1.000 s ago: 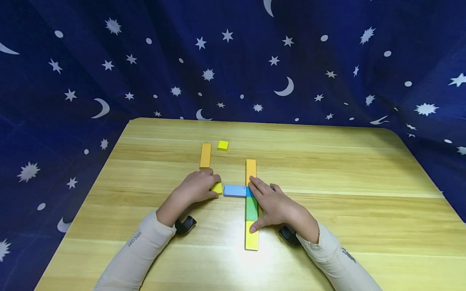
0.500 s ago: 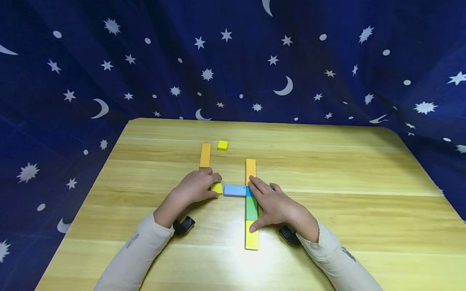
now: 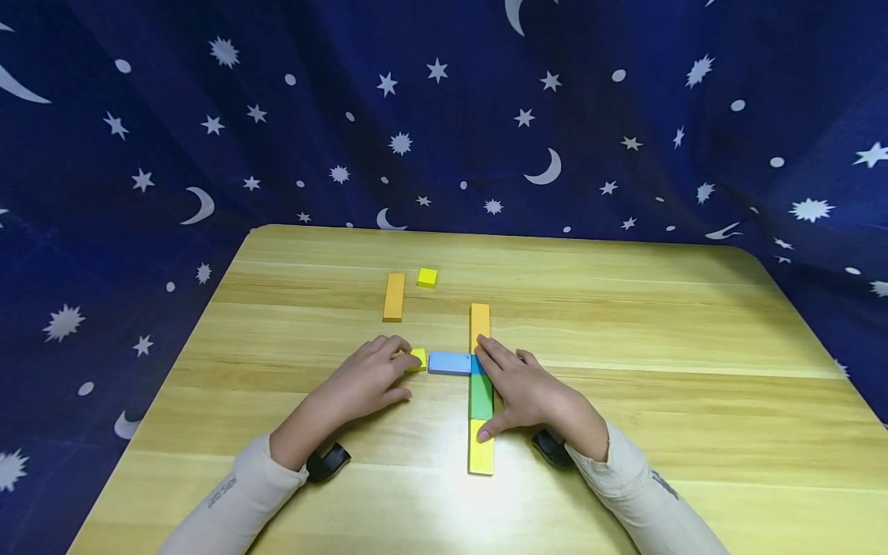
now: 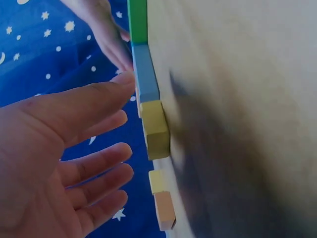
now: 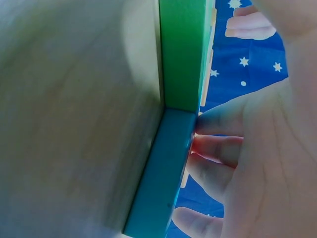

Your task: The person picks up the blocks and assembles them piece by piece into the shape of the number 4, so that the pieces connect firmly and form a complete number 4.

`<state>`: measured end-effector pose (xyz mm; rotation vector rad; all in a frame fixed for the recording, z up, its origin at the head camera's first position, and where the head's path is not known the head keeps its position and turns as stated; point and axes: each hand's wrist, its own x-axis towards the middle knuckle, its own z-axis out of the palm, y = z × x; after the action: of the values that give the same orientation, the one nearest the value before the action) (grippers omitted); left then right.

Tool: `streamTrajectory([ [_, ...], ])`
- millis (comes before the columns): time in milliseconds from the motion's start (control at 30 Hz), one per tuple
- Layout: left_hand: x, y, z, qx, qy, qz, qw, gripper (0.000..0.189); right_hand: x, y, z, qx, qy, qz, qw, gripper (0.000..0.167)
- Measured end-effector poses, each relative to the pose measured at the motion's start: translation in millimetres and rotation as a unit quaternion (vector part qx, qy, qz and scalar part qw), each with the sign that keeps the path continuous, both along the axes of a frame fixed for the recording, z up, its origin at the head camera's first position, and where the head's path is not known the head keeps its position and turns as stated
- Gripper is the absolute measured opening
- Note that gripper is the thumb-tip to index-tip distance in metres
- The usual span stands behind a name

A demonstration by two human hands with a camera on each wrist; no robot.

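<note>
In the head view, a column on the table joins an orange block (image 3: 479, 324), a small blue piece (image 3: 477, 365), a green block (image 3: 481, 397) and a yellow block (image 3: 481, 456). Leftward from the blue piece extends a light blue block (image 3: 449, 363). A short yellow block (image 3: 419, 358) lies just past its left end. My left hand (image 3: 371, 379) is beside that short block with thumb and fingers spread; the left wrist view shows the fingers off the yellow block (image 4: 156, 131). My right hand (image 3: 525, 391) rests on the column, fingers extended, thumb on the yellow block.
Farther back on the wooden table (image 3: 659, 308) lie another orange block (image 3: 393, 297) and a small yellow block (image 3: 427, 278). A dark blue curtain (image 3: 444, 116) with stars and moons hangs behind the table.
My left hand has let go of the short yellow block and drawn back left and toward me, its fingers spreading. The right hand stays in place.
</note>
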<state>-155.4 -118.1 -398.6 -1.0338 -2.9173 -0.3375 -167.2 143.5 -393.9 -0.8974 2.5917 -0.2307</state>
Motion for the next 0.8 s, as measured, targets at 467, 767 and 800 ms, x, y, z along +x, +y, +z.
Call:
streamTrajectory([
  [467, 1.6, -1.8, -4.5, -0.010, -0.007, -0.016, 0.9998, 0.036, 1.0, -1.4, 0.6, -0.006, 0.002, -0.001, 1.0000, 0.122],
  [767, 1.4, -0.1, -4.5, -0.018, 0.014, -0.011, 0.9997, 0.040, 1.0, -2.0, 0.9, -0.006, 0.001, 0.000, 1.0000, 0.123],
  [800, 1.4, 0.0, -4.5, -0.021, 0.014, -0.010, 0.9996, 0.040, 0.8, -2.2, 1.0, -0.006, 0.001, -0.001, 1.0000, 0.122],
])
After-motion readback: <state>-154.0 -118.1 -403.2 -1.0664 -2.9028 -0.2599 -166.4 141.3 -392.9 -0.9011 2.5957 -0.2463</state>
